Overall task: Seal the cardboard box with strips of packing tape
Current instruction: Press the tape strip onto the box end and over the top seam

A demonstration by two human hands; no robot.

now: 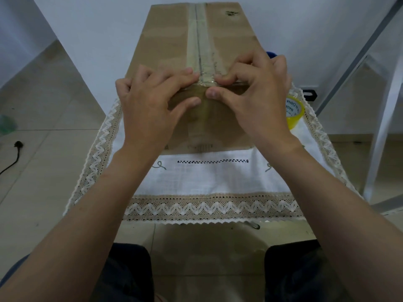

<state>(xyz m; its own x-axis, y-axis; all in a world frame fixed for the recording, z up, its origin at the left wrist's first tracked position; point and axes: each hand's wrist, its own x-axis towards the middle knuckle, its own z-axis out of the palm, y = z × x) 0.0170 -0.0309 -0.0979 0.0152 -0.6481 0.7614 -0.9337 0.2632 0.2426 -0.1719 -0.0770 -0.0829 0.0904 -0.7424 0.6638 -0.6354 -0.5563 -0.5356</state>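
Note:
A tall brown cardboard box (165,40) stands on a small cloth-covered table. A clear strip of packing tape (199,46) runs along its top centre seam and folds down over the near edge onto the front face. My left hand (150,101) lies on the near top edge, fingers spread on the cardboard left of the seam, thumb on the front face. My right hand (255,94) presses the tape at the near edge, fingertips on top and thumb on the front. A yellow tape roll (294,112) rests right of the box, partly hidden by my right hand.
A white tablecloth (218,177) with lace trim covers the table. A blue object (271,54) peeks out behind my right hand, and a black object (309,94) lies beyond the tape roll. A white frame (383,118) stands at the right. A black cable (13,158) lies on the floor.

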